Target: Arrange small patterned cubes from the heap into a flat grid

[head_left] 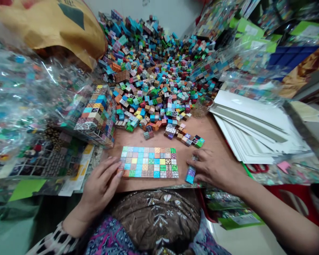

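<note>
A brown bench [210, 131] spreads before a seated person, piled at the back with a heap of small printed cubes [159, 78]. Clear plastic bags [18, 95] of colorful pieces crowd the left side, below a tan sack [48, 28] bearing a dark green patch and lettering cut off by the top edge, too partial to read. At right lies a fanned stack of white sheets [244, 145]. A clear-wrapped stack of cubes [93, 113] stands beside the heap. Front and center, flat on the bench, sits a rectangular slab of cubes [149, 163], five rows deep. The left hand [102, 184] rests at its left end, grip open, fingertips touching the edge; the right hand [212, 170] is beyond the opposite end. Bright green labels [251, 29] with white panels top bags at upper right, their print too blurred to read. A short row of cubes [190, 174], apart from the slab, is gripped between the right thumb and fingers. Red-handled scissors [257, 168] and a pink scrap [283, 165] lie near the sheets.
</note>
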The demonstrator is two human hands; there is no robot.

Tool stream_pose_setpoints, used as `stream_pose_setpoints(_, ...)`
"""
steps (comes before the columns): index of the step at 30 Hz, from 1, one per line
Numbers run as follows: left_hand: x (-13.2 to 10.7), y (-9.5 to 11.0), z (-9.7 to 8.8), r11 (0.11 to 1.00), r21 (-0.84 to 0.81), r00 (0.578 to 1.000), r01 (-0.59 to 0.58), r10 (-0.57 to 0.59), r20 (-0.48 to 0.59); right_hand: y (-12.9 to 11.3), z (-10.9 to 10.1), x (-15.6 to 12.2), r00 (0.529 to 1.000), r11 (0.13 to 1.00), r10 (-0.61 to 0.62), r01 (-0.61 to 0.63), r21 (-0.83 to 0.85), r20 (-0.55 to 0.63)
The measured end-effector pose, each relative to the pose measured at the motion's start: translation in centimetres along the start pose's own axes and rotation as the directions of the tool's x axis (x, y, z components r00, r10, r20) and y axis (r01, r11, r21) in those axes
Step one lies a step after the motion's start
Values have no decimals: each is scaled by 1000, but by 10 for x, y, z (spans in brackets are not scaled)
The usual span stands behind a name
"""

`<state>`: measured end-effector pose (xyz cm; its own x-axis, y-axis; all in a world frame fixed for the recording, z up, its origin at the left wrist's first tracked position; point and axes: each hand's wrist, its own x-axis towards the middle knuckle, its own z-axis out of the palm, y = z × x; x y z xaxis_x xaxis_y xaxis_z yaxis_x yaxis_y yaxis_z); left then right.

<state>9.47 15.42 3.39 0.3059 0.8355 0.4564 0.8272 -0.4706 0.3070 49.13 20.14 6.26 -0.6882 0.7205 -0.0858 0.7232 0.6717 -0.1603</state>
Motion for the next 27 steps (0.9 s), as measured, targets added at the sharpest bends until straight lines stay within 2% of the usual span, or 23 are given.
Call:
stream_pose_setpoints(6, 1, -7, 4, 999, 45, 997, -4, 1, 78, 3, -1, -3, 1000, 998, -11, 10, 70, 23)
stream_pose_setpoints(14, 10, -8, 14, 996, 40, 994, -77, 73, 87, 3, 0, -6, 998, 996, 62, -61, 67, -14)
stream_pose_setpoints(23, -1, -15, 21, 1000, -3, 997, -15, 15, 77, 4, 17, -15, 991, 981, 120, -111, 160, -53)
stream_pose_setpoints(27, -4, -16, 25, 1000, -27, 998, 8, -7, 68, 0, 17, -15, 984, 983, 164, -157, 92, -72)
